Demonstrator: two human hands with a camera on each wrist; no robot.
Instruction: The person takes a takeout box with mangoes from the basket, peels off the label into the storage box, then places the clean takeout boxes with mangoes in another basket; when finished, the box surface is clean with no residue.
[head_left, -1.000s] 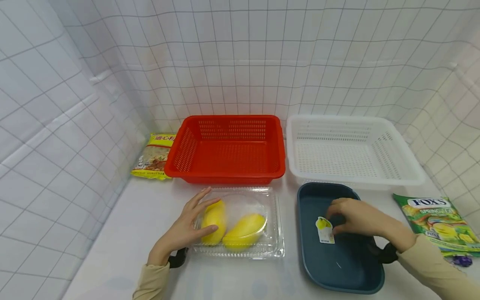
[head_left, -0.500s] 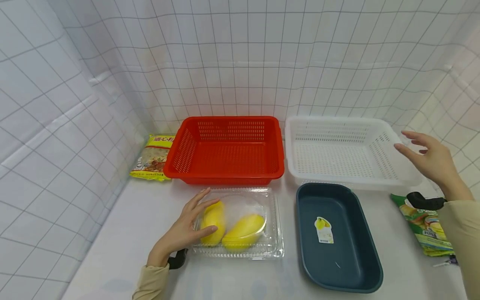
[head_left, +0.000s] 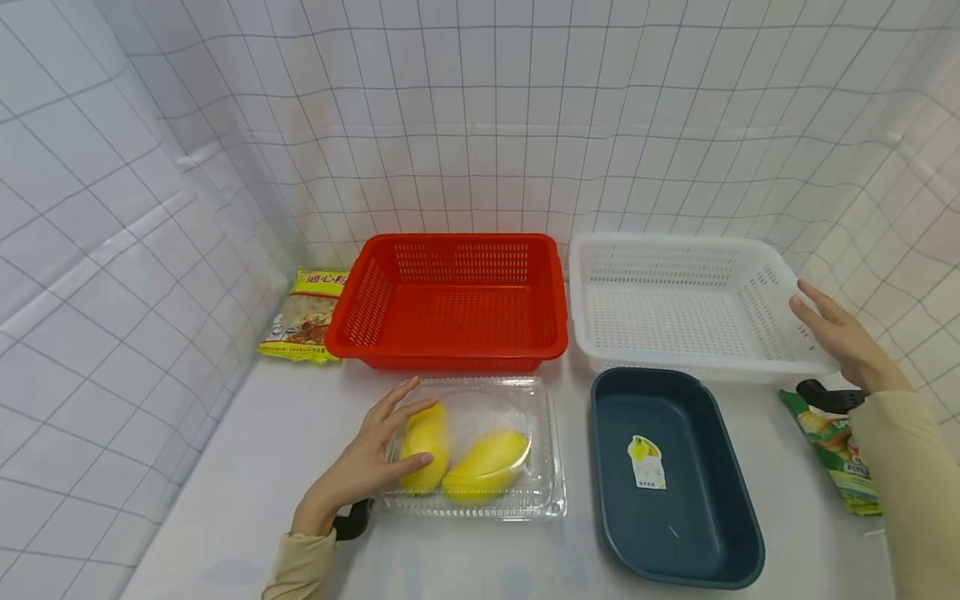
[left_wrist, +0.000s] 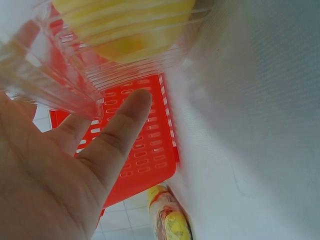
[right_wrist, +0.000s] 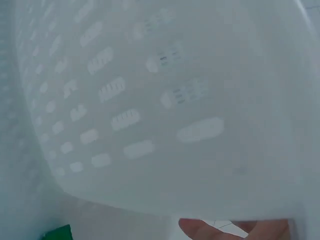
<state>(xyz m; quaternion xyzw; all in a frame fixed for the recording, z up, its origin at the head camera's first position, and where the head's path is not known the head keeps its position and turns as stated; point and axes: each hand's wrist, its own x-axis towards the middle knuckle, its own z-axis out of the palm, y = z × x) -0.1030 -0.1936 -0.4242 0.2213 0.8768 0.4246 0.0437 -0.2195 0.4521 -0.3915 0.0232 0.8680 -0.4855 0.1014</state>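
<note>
My left hand [head_left: 372,450] rests on the left side of a clear plastic clamshell box [head_left: 545,450] with its fingers spread. Two yellow mangoes [head_left: 487,467] show through the lid. In the left wrist view the fingers [left_wrist: 120,130] lie along the box's clear ridged wall [left_wrist: 80,85]. At the far right, my right hand [head_left: 843,337] is at the right end of a white perforated basket [head_left: 705,365], fingers extended and fingertips right at the rim. The right wrist view shows mostly the basket's slotted wall [right_wrist: 210,165], with fingers [right_wrist: 200,230] at the bottom edge.
A red basket [head_left: 450,360] stands behind the clear box, overlapping a yellow food packet [head_left: 303,321]. A dark blue tray [head_left: 701,500] with a banana-print sticker [head_left: 647,462] lies in front of the white basket. A green packet [head_left: 836,458] is partly hidden by the right sleeve [head_left: 907,467].
My right hand has moved from inside the blue tray out to the right, up beside the white basket, then slightly down to its rim. The left hand stays on the clear box.
</note>
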